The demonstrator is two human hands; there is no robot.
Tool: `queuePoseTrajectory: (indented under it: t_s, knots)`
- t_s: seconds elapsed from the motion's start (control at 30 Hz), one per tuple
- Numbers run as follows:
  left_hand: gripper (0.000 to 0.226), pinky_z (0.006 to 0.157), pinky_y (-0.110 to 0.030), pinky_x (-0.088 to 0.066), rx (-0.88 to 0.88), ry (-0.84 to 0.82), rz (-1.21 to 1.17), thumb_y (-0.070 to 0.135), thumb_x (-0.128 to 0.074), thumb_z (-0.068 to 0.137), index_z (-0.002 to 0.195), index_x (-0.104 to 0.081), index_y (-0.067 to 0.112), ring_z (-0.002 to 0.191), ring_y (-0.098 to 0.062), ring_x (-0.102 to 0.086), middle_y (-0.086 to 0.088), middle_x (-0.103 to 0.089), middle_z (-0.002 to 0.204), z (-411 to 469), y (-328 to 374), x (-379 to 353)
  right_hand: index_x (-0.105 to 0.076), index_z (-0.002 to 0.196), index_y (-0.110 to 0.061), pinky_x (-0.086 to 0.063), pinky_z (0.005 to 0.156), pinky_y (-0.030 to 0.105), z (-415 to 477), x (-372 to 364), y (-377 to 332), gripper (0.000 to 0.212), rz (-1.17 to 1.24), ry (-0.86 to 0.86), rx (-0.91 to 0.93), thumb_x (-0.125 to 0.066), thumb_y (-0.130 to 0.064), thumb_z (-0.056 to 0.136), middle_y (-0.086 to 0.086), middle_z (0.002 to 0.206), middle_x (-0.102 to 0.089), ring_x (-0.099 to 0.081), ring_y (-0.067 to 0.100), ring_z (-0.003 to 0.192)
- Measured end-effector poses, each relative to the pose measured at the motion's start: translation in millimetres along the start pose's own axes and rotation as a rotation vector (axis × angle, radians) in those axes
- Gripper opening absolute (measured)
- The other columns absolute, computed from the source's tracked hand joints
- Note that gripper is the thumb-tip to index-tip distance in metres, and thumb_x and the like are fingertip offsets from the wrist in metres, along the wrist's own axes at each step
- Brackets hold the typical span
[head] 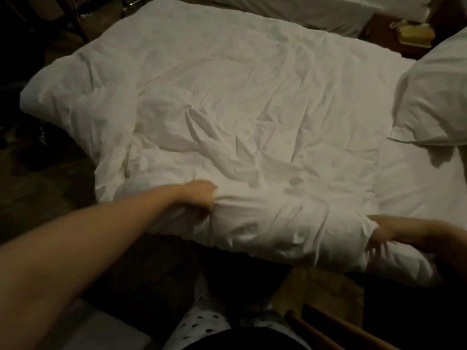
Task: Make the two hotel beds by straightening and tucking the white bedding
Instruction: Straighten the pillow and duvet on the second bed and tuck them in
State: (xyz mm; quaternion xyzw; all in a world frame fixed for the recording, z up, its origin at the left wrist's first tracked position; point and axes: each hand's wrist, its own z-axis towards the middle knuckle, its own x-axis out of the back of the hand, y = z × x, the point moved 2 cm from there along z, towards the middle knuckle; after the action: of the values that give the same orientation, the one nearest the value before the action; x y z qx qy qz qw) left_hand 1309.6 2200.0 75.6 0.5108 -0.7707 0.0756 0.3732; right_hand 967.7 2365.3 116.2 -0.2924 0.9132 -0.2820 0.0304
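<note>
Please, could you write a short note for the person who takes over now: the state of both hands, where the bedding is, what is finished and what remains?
Left hand: grips a bunch of the duvet close to its near edge.
Right hand: at the duvet's near right corner, blurred; grip unclear.
Bedding: duvet spread over the near bed, very wrinkled. Bare sheet shows on the right, with the pillow on it.
Done: duvet roughly laid out.
Left: smooth and tuck it. The second bed is only partly in view, so check it.
</note>
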Motion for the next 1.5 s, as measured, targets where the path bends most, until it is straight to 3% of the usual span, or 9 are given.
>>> queuePoseTrajectory:
  t_s: [0.13,0.3,0.5,0.7,0.77,0.9,1.0,1.13,1.5]
  knots:
    - [0.073,0.078,-0.03,-0.044,-0.048,0.353,-0.052,0.03,-0.05,0.043,0.111,-0.059,0.007,0.102,-0.029,-0.055,-0.013,-0.062,0.114,10.9,12.7,84.8,-0.049,0.12,-0.024,-0.046,0.079,0.007,-21.1,39.9,-35.3,0.078,0.054,0.191,0.259,-0.083,-0.026,0.05,-0.025,0.109,-0.067,-0.061,-0.006,0.104]
    - [0.063,0.076,-0.029,-0.041,-0.084,0.671,-0.085,0.026,-0.046,0.048,0.108,-0.061,0.016,0.103,-0.03,-0.056,-0.009,-0.064,0.113,30.1,45.0,166.0,-0.052,0.121,-0.031,-0.047,0.089,0.022,-45.5,106.1,-50.7,0.084,-0.048,0.453,0.339,-0.081,-0.038,0.042,-0.01,0.119,-0.064,-0.059,0.008,0.112]
    - [0.049,0.079,-0.034,-0.042,-0.16,0.839,-0.079,0.025,-0.048,0.061,0.107,-0.065,0.015,0.103,-0.034,-0.057,-0.012,-0.066,0.113,62.2,100.7,235.6,-0.044,0.129,-0.029,-0.046,0.095,0.04,-64.7,172.5,-55.1,0.089,-0.36,0.876,0.289,-0.079,-0.049,0.049,-0.002,0.118,-0.061,-0.057,0.019,0.11]
    - [0.023,0.072,-0.035,-0.041,-0.226,0.932,-0.04,0.006,-0.058,0.073,0.089,-0.06,0.023,0.095,-0.035,-0.057,-0.014,-0.067,0.103,107.6,124.0,316.6,-0.04,0.131,-0.033,-0.048,0.087,0.045,-73.2,246.3,-88.7,0.075,-0.481,1.137,0.278,-0.081,-0.03,0.069,0.002,0.118,-0.062,-0.056,0.024,0.104]
    - [0.019,0.068,-0.034,-0.041,-0.291,1.001,-0.034,0.017,-0.052,0.064,0.082,-0.058,0.021,0.091,-0.035,-0.059,-0.013,-0.068,0.097,127.4,127.8,358.9,-0.038,0.13,-0.035,-0.049,0.083,0.043,-74.4,277.9,-108.6,0.071,-0.535,1.259,0.24,-0.078,-0.031,0.073,0.001,0.116,-0.061,-0.057,0.024,0.103]
    - [0.039,0.069,-0.041,-0.048,-0.5,1.265,-0.007,0.02,-0.045,0.062,0.095,-0.064,0.017,0.089,-0.038,-0.061,-0.014,-0.068,0.097,184.8,145.9,472.0,-0.044,0.13,-0.031,-0.037,0.067,0.034,-74.3,360.0,-157.5,0.062,-0.648,1.767,0.162,-0.074,-0.023,0.076,0.002,0.103,-0.062,-0.057,0.031,0.092]
    - [0.046,0.084,-0.048,-0.046,-0.465,1.259,0.034,0.012,-0.051,0.075,0.12,-0.053,0.015,0.105,-0.041,-0.053,-0.02,-0.057,0.115,242.9,171.1,556.0,-0.04,0.139,-0.027,-0.034,0.085,0.042,-60.3,437.7,-198.8,0.061,-0.668,2.021,-0.061,-0.062,-0.017,0.083,0.015,0.114,-0.054,-0.048,0.036,0.106]
    - [0.078,0.102,-0.047,-0.034,-0.265,0.919,0.235,0.027,-0.059,0.084,0.149,-0.017,0.017,0.134,-0.032,-0.031,-0.01,-0.023,0.15,328.2,178.7,576.1,-0.017,0.15,-0.031,-0.014,0.113,0.047,8.3,480.6,-244.5,0.071,-0.614,1.757,-0.314,-0.051,-0.016,0.089,0.008,0.153,-0.021,-0.017,0.028,0.141]
    - [0.073,0.113,-0.045,-0.018,0.081,0.548,0.29,0.029,-0.043,0.095,0.152,0.001,0.023,0.145,-0.024,-0.007,-0.003,0.006,0.16,329.2,26.1,430.1,-0.008,0.152,-0.03,-0.003,0.116,0.049,197.6,364.8,-276.6,0.073,-0.653,1.168,-0.079,-0.045,-0.019,0.09,0.002,0.159,-0.009,-0.002,0.023,0.147]
